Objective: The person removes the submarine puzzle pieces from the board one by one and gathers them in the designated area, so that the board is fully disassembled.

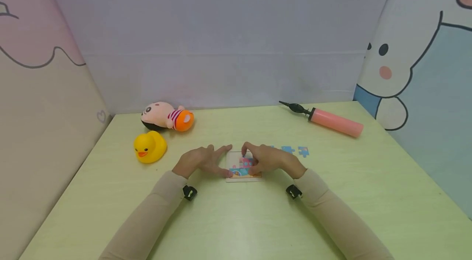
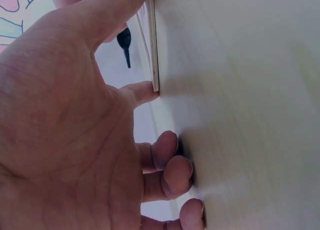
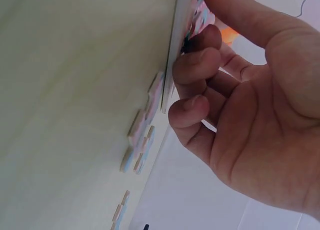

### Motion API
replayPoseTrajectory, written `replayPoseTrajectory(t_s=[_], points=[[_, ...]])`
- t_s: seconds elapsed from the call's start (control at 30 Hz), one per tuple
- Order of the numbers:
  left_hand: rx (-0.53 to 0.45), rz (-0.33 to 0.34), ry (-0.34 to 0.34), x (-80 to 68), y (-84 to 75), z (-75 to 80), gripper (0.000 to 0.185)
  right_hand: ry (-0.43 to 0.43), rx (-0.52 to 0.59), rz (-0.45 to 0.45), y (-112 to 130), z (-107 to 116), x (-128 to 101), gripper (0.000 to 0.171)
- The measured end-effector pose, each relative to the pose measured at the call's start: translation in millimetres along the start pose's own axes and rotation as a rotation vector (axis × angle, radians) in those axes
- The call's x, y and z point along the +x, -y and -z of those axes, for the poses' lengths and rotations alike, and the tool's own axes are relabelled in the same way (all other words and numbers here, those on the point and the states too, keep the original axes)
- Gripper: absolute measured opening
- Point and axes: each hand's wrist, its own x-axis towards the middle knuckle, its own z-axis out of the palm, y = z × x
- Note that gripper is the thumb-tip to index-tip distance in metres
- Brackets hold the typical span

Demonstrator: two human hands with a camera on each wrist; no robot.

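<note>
A small jigsaw board [image 1: 233, 156] lies flat on the table, its lower part filled with blue and pink picture pieces. My left hand [image 1: 206, 159] spans the board's left side, thumb by the near corner and index finger by the far corner. Its other fingertips [image 2: 178, 174] rest on the table. From the right, my right hand [image 1: 267, 157] reaches over the board, with curled fingers [image 3: 196, 64] and thumb around a pink puzzle piece [image 1: 246, 163]. The fingers partly hide this piece. Loose blue puzzle pieces [image 1: 303, 151] lie beyond the right hand.
A yellow rubber duck [image 1: 150, 147] stands at the left, in front of a plush doll [image 1: 167, 116] lying on its side. At the back right lies a pink hand pump [image 1: 335, 122] with a black nozzle. A pale wall closes off the table's far edge.
</note>
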Motion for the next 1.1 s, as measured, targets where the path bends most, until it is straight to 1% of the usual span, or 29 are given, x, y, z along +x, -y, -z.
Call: replayPoseTrajectory(t_s=[0.2,0.3,0.4,0.57,0.67,0.73,0.83,0.9,0.97,1.1], points=[[0.003,-0.002,-0.001,0.4,0.0,-0.7,0.100,-0.027,-0.026,0.005,0.1,0.4,0.7,0.044],[0.010,-0.005,0.000,1.1,0.1,-1.0,0.100,-0.036,-0.028,0.031,0.5,1.5,0.0,0.041],[0.016,-0.005,-0.001,1.2,0.0,-0.9,0.100,-0.051,-0.049,0.058,1.3,2.9,-0.5,0.034],[0.018,-0.006,0.000,0.9,0.0,-0.6,0.099,-0.113,-0.108,0.108,3.0,4.6,0.0,0.015],[0.021,-0.009,-0.003,1.0,0.1,-0.4,0.099,-0.141,-0.122,0.137,3.7,4.5,1.4,0.009],[0.021,-0.009,-0.004,1.1,0.1,-0.3,0.099,-0.147,-0.120,0.147,3.7,4.2,2.1,0.008],[0.017,-0.010,-0.003,0.8,0.1,-0.1,0.099,-0.153,-0.116,0.166,3.2,4.6,2.1,0.015],[0.015,-0.011,0.002,0.8,0.3,-0.2,0.098,-0.163,-0.111,0.181,2.7,6.0,1.5,0.016],[0.019,-0.015,0.008,0.8,0.4,0.0,0.097,-0.173,-0.103,0.204,1.2,8.8,0.4,0.014],[0.031,-0.026,0.020,1.6,0.9,0.5,0.093,-0.170,-0.068,0.205,-3.3,18.3,-4.5,0.006]])
